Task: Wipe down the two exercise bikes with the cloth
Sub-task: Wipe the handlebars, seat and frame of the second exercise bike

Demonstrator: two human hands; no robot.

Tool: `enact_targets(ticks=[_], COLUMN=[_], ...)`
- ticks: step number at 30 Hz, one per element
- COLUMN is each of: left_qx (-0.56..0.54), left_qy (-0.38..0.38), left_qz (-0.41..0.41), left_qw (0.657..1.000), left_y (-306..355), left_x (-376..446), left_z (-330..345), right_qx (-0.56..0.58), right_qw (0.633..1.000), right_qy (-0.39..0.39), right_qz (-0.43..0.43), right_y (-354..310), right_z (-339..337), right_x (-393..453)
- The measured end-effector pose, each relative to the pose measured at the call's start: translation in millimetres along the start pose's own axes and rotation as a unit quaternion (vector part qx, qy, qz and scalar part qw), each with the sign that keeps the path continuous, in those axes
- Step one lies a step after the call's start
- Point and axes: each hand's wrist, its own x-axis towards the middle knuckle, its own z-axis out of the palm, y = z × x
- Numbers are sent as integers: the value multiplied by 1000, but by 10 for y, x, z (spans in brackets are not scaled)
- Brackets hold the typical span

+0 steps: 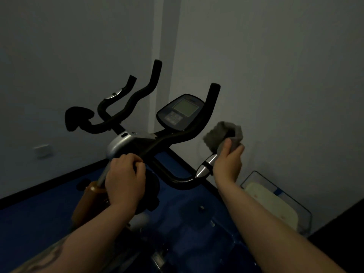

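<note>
An exercise bike [126, 141] with black curved handlebars and a silver stem stands in front of me in a dim room. Its console [180, 111] with a pale screen sits between the bars. My left hand [124, 180] grips the handlebar near the stem. My right hand [228, 162] holds a grey cloth [220, 134] wrapped over the end of the right handlebar grip, just above its silver pulse sensor [205, 166]. A second bike is not visible.
Grey walls meet in a corner right behind the bike. The floor [39, 217] is dark blue with a black skirting. A clear bin [275, 205] with something pale inside stands at the right wall. A wall socket [42, 150] sits low on the left.
</note>
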Motion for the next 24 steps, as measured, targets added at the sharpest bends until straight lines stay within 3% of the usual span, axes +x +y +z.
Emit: enact_targets(ticks=[5,8,11,14,17,20,22,24], left_qx=[5,7,11,14,14,13,9,7], left_qy=[-8,-13,-15,-12,-13,-14,-11,-10], left_qz=[1,2,5,6,4,3,5,2], left_qw=[1000,1000,1000,1000,1000,1000,1000,1000], left_y=[-9,-12,-11,-4,4,2,10,15], left_x=[10,6,6,12,12,5,7,12], left_z=[20,12,5,7,4,-5,-12,-11], right_qx=[24,-27,-79,-128,-220,-307,-290,-178], right_qw=[996,996,994,991,965,908,922,974], right_qy=[77,87,60,-9,-42,-95,-128,-85], right_qz=[31,26,-39,-47,-140,-268,-222,-110], right_y=[-363,-363,-186,-260,-277,-198,-291,-352], right_z=[-9,96,111,21,-88,-215,-280,-189], right_x=[377,240,58,384,483,501,600,515])
